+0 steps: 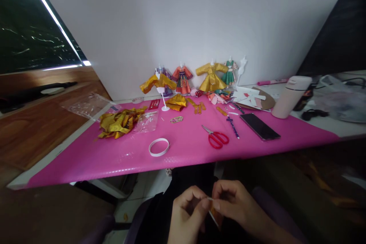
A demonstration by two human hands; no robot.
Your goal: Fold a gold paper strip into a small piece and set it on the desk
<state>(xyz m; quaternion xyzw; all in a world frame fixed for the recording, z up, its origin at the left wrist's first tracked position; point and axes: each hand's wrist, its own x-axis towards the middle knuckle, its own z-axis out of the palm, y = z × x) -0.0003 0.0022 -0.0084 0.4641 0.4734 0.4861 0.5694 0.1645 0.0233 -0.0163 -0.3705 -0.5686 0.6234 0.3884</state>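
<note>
Over my lap, below the table's front edge, both hands work close together with fingertips nearly meeting. My left hand is closed in a pinch on a small gold-orange piece with a white strip along its edge. My right hand pinches the same piece from the other side. Fingers cover much of it, so I cannot tell whether it is cloth or paper. Nearest on the pink table cover are red-handled scissors and a white ring-shaped roll of tape.
Miniature dresses, among them a gold dress and a red dress, stand on small stands by the wall. Crumpled gold scraps lie left. A phone, a white tumbler and paper pieces are at the right.
</note>
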